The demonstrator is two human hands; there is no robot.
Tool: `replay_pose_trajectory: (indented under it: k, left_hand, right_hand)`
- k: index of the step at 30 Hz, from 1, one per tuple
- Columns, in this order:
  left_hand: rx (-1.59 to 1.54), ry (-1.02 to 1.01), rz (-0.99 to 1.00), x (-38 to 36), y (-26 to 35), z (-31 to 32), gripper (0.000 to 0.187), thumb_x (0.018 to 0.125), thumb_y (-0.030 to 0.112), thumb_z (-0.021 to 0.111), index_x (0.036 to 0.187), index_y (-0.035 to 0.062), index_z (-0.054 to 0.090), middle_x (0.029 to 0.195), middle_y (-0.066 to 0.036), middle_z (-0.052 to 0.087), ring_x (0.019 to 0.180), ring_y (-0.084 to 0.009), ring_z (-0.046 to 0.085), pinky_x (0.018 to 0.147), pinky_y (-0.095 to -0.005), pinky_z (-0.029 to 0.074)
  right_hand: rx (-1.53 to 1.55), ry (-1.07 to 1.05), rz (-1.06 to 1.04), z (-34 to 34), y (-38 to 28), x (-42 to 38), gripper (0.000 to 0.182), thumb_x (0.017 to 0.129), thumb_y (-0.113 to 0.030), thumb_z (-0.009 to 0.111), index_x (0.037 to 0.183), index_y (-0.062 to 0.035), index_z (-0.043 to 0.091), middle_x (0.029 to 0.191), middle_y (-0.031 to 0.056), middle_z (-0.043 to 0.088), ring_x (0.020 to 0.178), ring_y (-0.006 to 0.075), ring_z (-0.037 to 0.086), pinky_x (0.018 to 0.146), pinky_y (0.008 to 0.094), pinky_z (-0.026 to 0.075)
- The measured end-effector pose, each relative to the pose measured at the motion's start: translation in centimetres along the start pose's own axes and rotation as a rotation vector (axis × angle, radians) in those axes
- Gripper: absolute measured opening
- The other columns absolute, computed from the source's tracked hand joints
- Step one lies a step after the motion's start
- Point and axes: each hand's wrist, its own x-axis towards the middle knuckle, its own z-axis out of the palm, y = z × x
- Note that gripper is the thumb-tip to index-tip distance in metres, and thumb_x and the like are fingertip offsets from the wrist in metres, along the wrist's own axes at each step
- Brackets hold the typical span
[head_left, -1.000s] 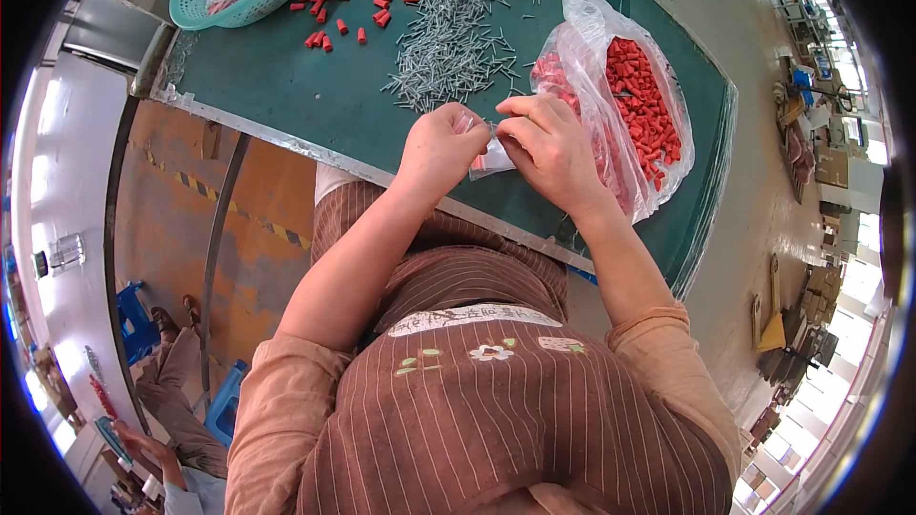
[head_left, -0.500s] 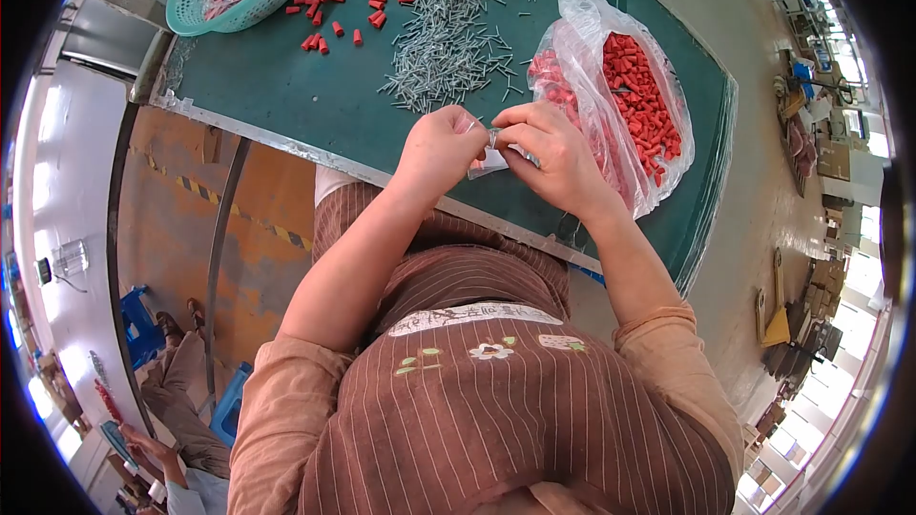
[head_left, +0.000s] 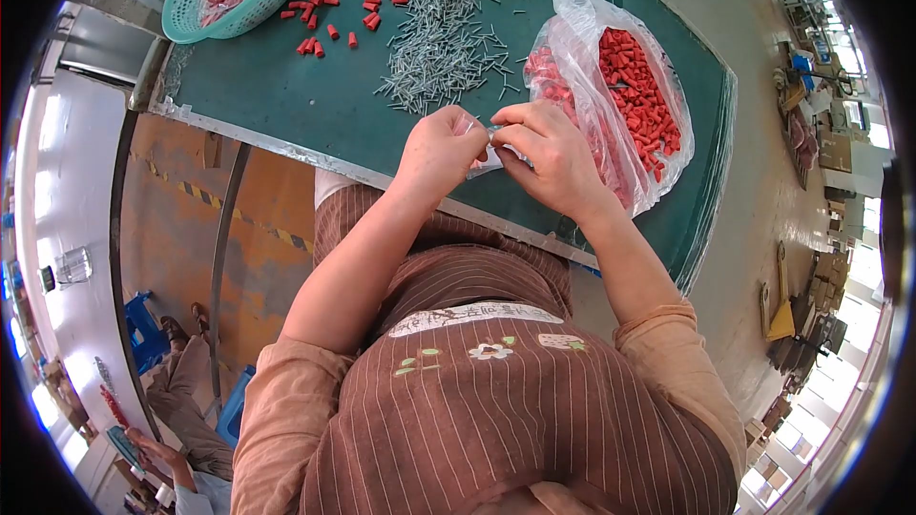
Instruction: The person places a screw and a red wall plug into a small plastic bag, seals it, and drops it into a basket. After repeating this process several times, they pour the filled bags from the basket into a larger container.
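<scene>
At the near edge of the green table, my left hand and my right hand meet with fingers pinched on a small clear plastic bag. A bit of red shows through the plastic beside my left fingertips. Just beyond my hands lies a pile of grey metal screws. To the right, an open plastic bag full of red plugs rests on the table. Several loose red plugs are scattered to the left of the screws.
A green basket with packed clear bags stands at the table's far left. The green table has a plastic-wrapped edge. At the lower left, another person's hand is near a white bench. A blue stool stands on the floor.
The view has shifted slightly, moving the basket and screws a little left in the frame. Both hands keep nearly the same pose around the small bag.
</scene>
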Motion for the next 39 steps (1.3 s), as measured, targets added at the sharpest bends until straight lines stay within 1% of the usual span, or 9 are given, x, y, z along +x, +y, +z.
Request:
replay_pose_trajectory:
  k: [4, 7, 11, 14, 23, 29, 35, 36, 39]
  left_hand:
    - [-0.035, 0.05, 0.024, -0.4, 0.4, 0.2, 0.011, 0.08, 0.013, 0.061, 0.08, 0.0022, 0.059, 0.065, -0.001, 0.058, 0.053, -0.0073, 0.048, 0.046, -0.0237, 0.036]
    - [-0.276, -0.037, -0.049, 0.3, 0.3, -1.2, 0.01, 0.083, 0.011, 0.06, 0.077, 0.0039, 0.057, 0.062, 0.003, 0.049, 0.048, -0.0044, 0.038, 0.042, -0.0211, 0.027]
    - [-0.567, -0.182, -0.165, 1.2, 0.4, -3.9, 0.012, 0.086, 0.008, 0.058, 0.075, 0.0052, 0.055, 0.061, 0.006, 0.041, 0.048, -0.0025, 0.031, 0.042, -0.0196, 0.02]
    - [-0.636, -0.158, -0.22, 1.6, 0.9, -4.3, 0.008, 0.086, 0.006, 0.06, 0.081, 0.0065, 0.054, 0.067, 0.002, 0.049, 0.051, -0.0029, 0.034, 0.041, -0.0193, 0.023]
    - [-0.734, -0.162, -0.248, 1.9, 0.3, -4.8, 0.009, 0.087, 0.007, 0.061, 0.084, 0.0056, 0.053, 0.073, -0.003, 0.054, 0.052, -0.0046, 0.036, 0.041, -0.0194, 0.024]
    - [-0.939, -0.182, -0.359, 2.8, -0.5, -5.6, 0.012, 0.09, 0.007, 0.059, 0.082, 0.0027, 0.051, 0.072, -0.003, 0.052, 0.05, -0.0045, 0.034, 0.039, -0.0178, 0.025]
    - [-1.08, -0.276, -0.408, 3.5, -2.5, -6.8, 0.013, 0.091, 0.008, 0.058, 0.081, 0.0011, 0.051, 0.071, -0.002, 0.051, 0.049, -0.0039, 0.033, 0.039, -0.0173, 0.025]
    - [-1.092, -0.303, -0.401, 3.7, -2.5, -6.9, 0.013, 0.091, 0.008, 0.058, 0.082, 0.0013, 0.052, 0.071, -0.002, 0.051, 0.049, -0.0039, 0.033, 0.039, -0.0175, 0.025]
    - [-0.733, -0.064, -0.199, 2.3, -0.8, -4.9, 0.011, 0.091, 0.009, 0.058, 0.084, 0.0023, 0.053, 0.072, 0.0, 0.051, 0.049, -0.0044, 0.033, 0.039, -0.0188, 0.024]
  right_hand:
    - [0.115, 0.025, 0.031, -0.3, 0.4, 0.0, 0.019, 0.076, 0.0, 0.068, 0.094, -0.0047, 0.063, 0.107, 0.0092, 0.062, 0.094, 0.0276, 0.061, 0.084, 0.0368, 0.048]
    - [0.237, 0.253, 0.383, -2.7, 2.6, -0.2, 0.017, 0.083, -0.005, 0.064, 0.1, -0.006, 0.064, 0.107, 0.0103, 0.063, 0.094, 0.027, 0.063, 0.085, 0.0368, 0.049]
    - [-0.248, 0.136, 0.751, -6.1, 10.6, -1.9, 0.03, 0.086, -0.017, 0.063, 0.114, -0.0058, 0.063, 0.109, 0.0139, 0.064, 0.096, 0.0307, 0.064, 0.087, 0.0405, 0.049]
    - [-0.509, -0.007, 0.675, -3.8, 15.0, -4.8, 0.03, 0.084, -0.019, 0.065, 0.11, -0.0048, 0.065, 0.106, 0.016, 0.066, 0.096, 0.0335, 0.064, 0.086, 0.0417, 0.05]
    - [-0.181, -0.065, 0.926, -6.1, 12.7, -3.5, 0.021, 0.082, -0.014, 0.065, 0.098, -0.0007, 0.068, 0.1, 0.0191, 0.068, 0.095, 0.0351, 0.065, 0.086, 0.0404, 0.049]
    - [-0.165, -0.219, 0.894, -6.8, 13.4, -4.5, 0.026, 0.083, -0.015, 0.065, 0.105, -0.0022, 0.069, 0.1, 0.0197, 0.069, 0.095, 0.0336, 0.066, 0.086, 0.0396, 0.049]
    - [-0.083, 0.052, 0.862, -7.5, 13.1, -4.8, 0.027, 0.087, -0.017, 0.062, 0.109, -0.0025, 0.068, 0.096, 0.0182, 0.07, 0.085, 0.0302, 0.067, 0.082, 0.0358, 0.05]
    - [-0.072, 0.074, 0.856, -8.1, 12.4, -4.6, 0.027, 0.09, -0.015, 0.062, 0.114, -0.0026, 0.067, 0.102, 0.013, 0.07, 0.087, 0.0197, 0.067, 0.081, 0.0292, 0.049]
    - [0.1, 0.225, 0.855, -9.6, 7.1, -2.5, 0.026, 0.089, -0.009, 0.061, 0.114, -0.002, 0.067, 0.096, 0.0102, 0.069, 0.081, 0.0157, 0.065, 0.076, 0.027, 0.049]
